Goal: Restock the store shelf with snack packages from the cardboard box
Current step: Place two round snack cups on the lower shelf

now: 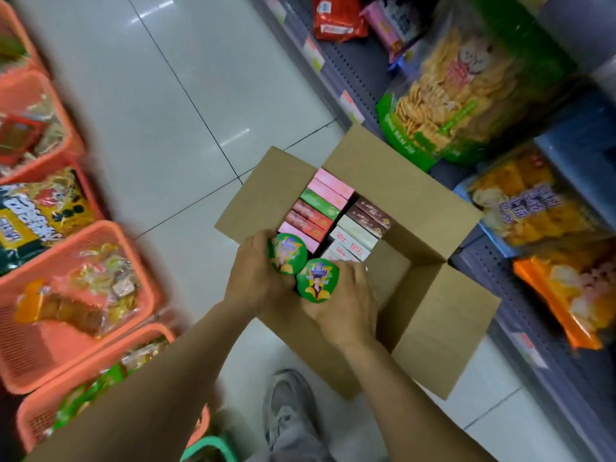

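Hands meet over the near corner of the open cardboard box [416, 208]: our left hand [256, 275] curls round a green-lidded snack cup [287, 253], and our right hand [343, 305] grips a second green-lidded cup [318, 280] just beside it. Rows of flat snack boxes [326, 208] fill the box, which stands on the floor against the store shelf [353, 61], with orange baskets [100, 235] across the aisle.

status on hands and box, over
Left hand grips a green-lidded cup, right hand grips a second cup. Both over the open cardboard box. Nothing blocking.
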